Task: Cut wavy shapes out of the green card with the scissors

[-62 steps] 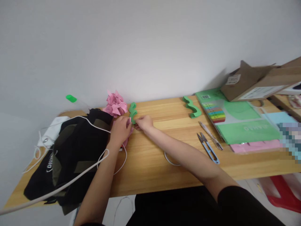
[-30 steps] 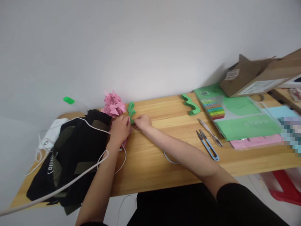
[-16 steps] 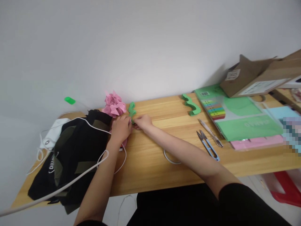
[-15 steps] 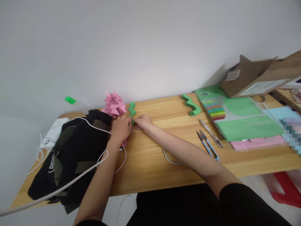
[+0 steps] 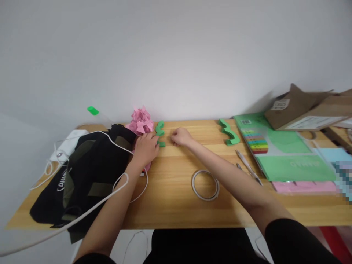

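My left hand (image 5: pixel 146 148) lies palm down beside the black bag, its fingers bent over the near part of a green wavy paper piece (image 5: pixel 160 128). Parts of that piece stick out past the fingertips. Just behind this hand stands a bunch of pink folded paper (image 5: pixel 141 121), and more pink shows under the palm. To the right, apart from the green piece, my right hand (image 5: pixel 181 137) hovers low over the table with its fingers curled together. Whatever it may pinch is hidden. A second green wavy piece (image 5: pixel 229 132) stands farther right.
A roll of double-sided tape (image 5: pixel 205 198) lies near the front. At right are a pen (image 5: pixel 249 167), partly hidden snips (image 5: pixel 238 166), green paper packs (image 5: pixel 291 167) and a cardboard box (image 5: pixel 308 110). The black bag (image 5: pixel 90 172) and white cables crowd the left.
My right hand has drawn away to the right from the green piece and my left hand. The left hand stays by the piece. The view has shifted, and the tape roll is now uncovered.
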